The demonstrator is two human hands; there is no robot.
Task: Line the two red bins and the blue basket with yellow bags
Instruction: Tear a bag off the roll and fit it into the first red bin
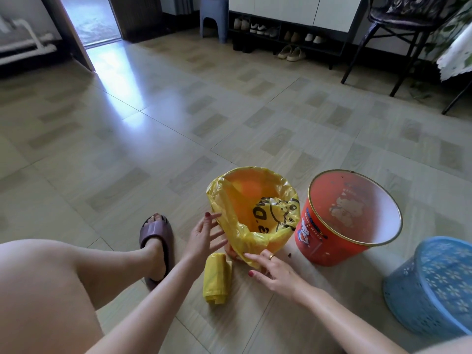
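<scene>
Nearest us, our right hand (274, 270) lies with fingers spread and straight, fingertips touching the lower hem of the yellow bag (252, 208). At its 9 o'clock the roll of yellow bags (217, 278) lies on the tiled floor (153, 149). Our left hand (205, 232) is open, fingers straight against the bag's left side, with nothing clamped. The bag is draped over the rim of the first red bin (231, 252), almost hiding it. At that bin's 3 o'clock stands the second red bin (332, 241), unlined. The blue basket (434, 287), at 4 o'clock, is also unlined. Farther off, at 12 o'clock, we see a shoe rack (283, 34) and a stool (213, 17).
</scene>
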